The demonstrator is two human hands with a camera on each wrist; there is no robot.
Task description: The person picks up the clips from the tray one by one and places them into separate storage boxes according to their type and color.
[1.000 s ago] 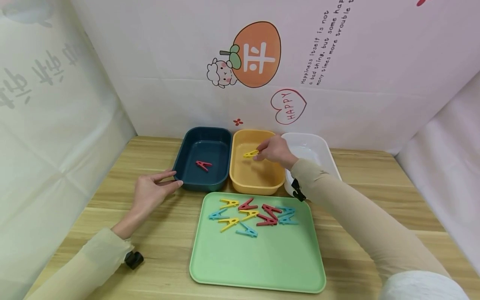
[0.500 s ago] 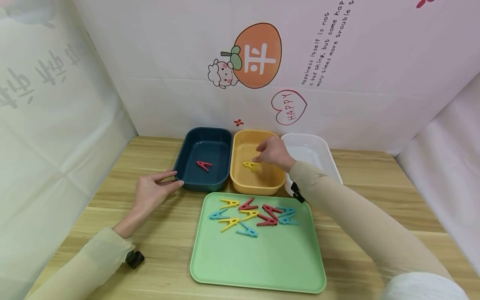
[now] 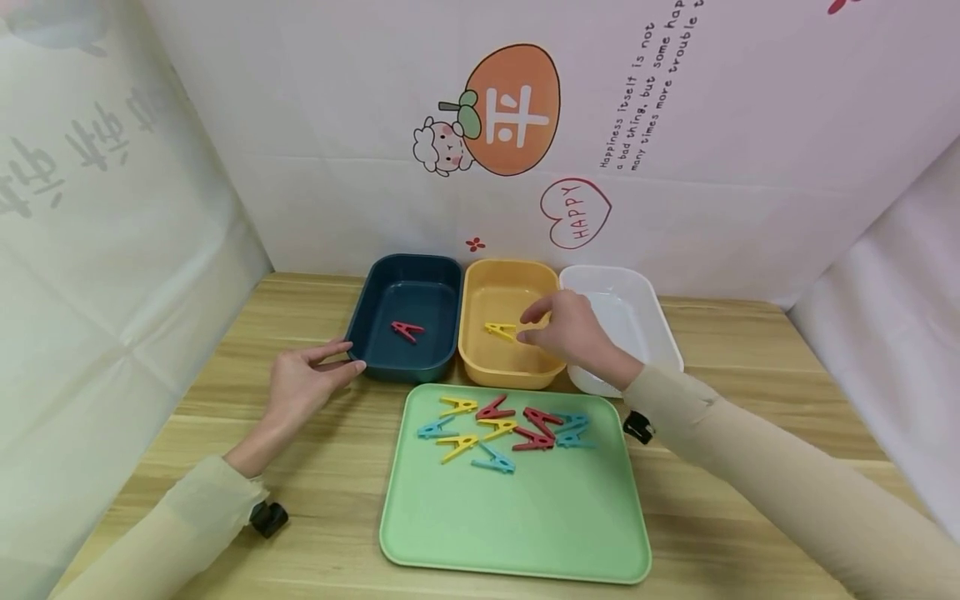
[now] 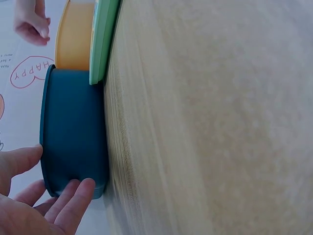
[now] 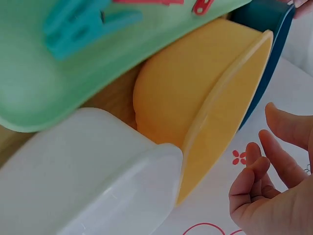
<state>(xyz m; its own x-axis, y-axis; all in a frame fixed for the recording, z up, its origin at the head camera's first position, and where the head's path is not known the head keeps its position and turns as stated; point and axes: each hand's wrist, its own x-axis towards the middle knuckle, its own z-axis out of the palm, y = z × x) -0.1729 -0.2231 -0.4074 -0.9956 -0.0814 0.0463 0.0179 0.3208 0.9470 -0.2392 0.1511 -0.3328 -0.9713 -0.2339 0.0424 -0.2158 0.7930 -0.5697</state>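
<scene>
My left hand [image 3: 300, 385] touches the near left corner of the dark blue container [image 3: 416, 300]; in the left wrist view its fairly straight fingers [image 4: 73, 203] lie against the outer wall, thumb at the rim. One red clothespin [image 3: 407, 331] lies in that container. Over the right side of the yellow container [image 3: 498, 287] is my right hand [image 3: 573, 335], thumb and forefinger parted, nothing between them. Just left of its fingertips, a yellow clothespin [image 3: 500, 331] lies on the container's floor. A green tray [image 3: 517, 525] in front carries several red, yellow and light blue clothespins [image 3: 495, 459].
A white container [image 3: 626, 321] stands right of the yellow one, partly behind my right hand. All three containers stand side by side on the wooden table [image 3: 322, 500], close behind the tray. Printed cloth [image 3: 337, 125] hangs behind them and at both sides.
The right hand lowered the yellow clothespin into the yellow container and let go of it. It has since drawn back to the right, fingers parted. The left hand stays at the blue container.
</scene>
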